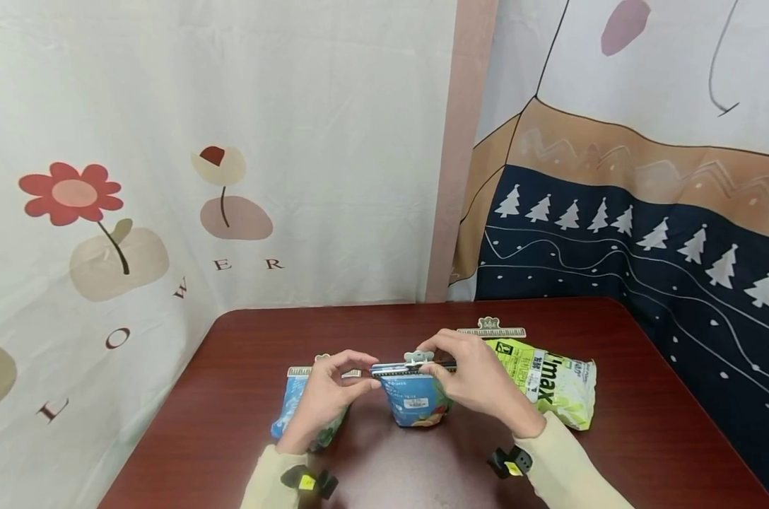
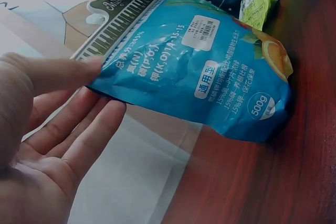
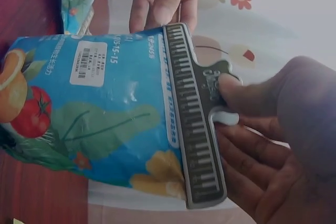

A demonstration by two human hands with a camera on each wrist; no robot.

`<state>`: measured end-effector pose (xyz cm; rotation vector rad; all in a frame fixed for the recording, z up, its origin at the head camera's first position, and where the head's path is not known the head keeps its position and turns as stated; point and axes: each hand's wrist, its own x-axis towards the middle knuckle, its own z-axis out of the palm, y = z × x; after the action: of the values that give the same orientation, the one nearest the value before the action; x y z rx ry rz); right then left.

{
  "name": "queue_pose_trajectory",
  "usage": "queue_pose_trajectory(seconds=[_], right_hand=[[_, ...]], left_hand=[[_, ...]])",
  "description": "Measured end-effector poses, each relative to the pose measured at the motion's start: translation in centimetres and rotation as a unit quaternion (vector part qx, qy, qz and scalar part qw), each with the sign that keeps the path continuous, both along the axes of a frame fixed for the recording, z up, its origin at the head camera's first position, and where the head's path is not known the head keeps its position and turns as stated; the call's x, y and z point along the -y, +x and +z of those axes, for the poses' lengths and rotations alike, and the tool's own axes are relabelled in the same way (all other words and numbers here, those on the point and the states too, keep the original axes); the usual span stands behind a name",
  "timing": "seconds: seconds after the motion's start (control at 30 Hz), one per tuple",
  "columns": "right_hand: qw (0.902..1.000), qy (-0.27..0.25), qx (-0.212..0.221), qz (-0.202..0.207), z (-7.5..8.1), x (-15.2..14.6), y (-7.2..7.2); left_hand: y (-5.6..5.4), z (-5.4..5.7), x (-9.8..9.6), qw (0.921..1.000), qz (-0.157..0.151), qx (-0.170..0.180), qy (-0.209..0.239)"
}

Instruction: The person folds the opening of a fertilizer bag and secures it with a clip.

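In the middle of the table, a blue 500g fertilizer pouch (image 1: 405,404) printed with fruit stands upright, its top edge inside a wide bulldog clip (image 3: 195,114) with a piano-key pattern. My right hand (image 1: 476,373) holds the clip by its handles, thumb on the near one in the right wrist view. The pouch's top left corner, by the end of the clip, is pinched between thumb and fingers of my left hand (image 1: 327,396). Seen from the left wrist, the thumb lies over the clip's end and the fingers spread behind the pouch.
Left of the held pouch lies a second blue pouch (image 1: 287,408) with a similar clip, partly hidden by my left hand. A yellow-green bag (image 1: 575,389) lies to the right, another piano-key clip (image 1: 491,331) at its top. Printed curtains (image 1: 333,155) hang behind the table (image 1: 187,438).
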<state>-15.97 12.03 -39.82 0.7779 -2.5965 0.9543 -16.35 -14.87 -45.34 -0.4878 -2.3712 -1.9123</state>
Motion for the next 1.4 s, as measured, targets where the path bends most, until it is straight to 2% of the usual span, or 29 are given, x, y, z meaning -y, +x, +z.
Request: queue_pose_trajectory(seconds=[0.17,0.3,0.4,0.57,0.73,0.87,1.0,1.13,1.4], right_hand=[[0.9976,-0.011,0.045,0.052,-0.1,-1.1,-0.6],[0.9934,-0.039,0.072,0.08,-0.7,-2.3,-0.9],[0.9915,-0.059,0.089,0.074,-1.4,-3.3,-1.0],[0.9883,-0.085,0.12,0.041,-2.9,-5.0,-1.0],[0.9777,-0.124,0.167,0.026,-4.1,-6.0,-1.0],[0.969,-0.156,0.19,0.018,-4.9,-6.2,-1.1],[0.9616,-0.189,0.197,0.021,-5.5,-6.2,-1.3],[0.9556,-0.211,0.202,0.036,-5.9,-6.1,-1.5],[0.954,-0.224,0.194,0.042,-6.4,-6.0,-1.8]], left_hand=[[0.1,0.1,0.0,0.9999,-0.003,-0.012,-0.008],[0.2,0.0,-0.1,0.9996,-0.001,-0.027,-0.006],[0.2,-0.1,-0.2,0.9996,0.003,-0.027,-0.001],[0.4,-0.4,-0.6,0.9997,0.01,-0.016,0.019],[0.6,-0.6,-1.0,0.9988,0.046,-0.005,0.019],[0.7,-0.8,-1.2,0.9973,0.072,-0.015,0.002],[0.7,-0.8,-1.4,0.9959,0.085,-0.029,-0.007],[0.7,-0.7,-1.5,0.9949,0.099,-0.023,0.002],[0.7,-0.4,-1.8,0.9919,0.126,-0.017,-0.006]])
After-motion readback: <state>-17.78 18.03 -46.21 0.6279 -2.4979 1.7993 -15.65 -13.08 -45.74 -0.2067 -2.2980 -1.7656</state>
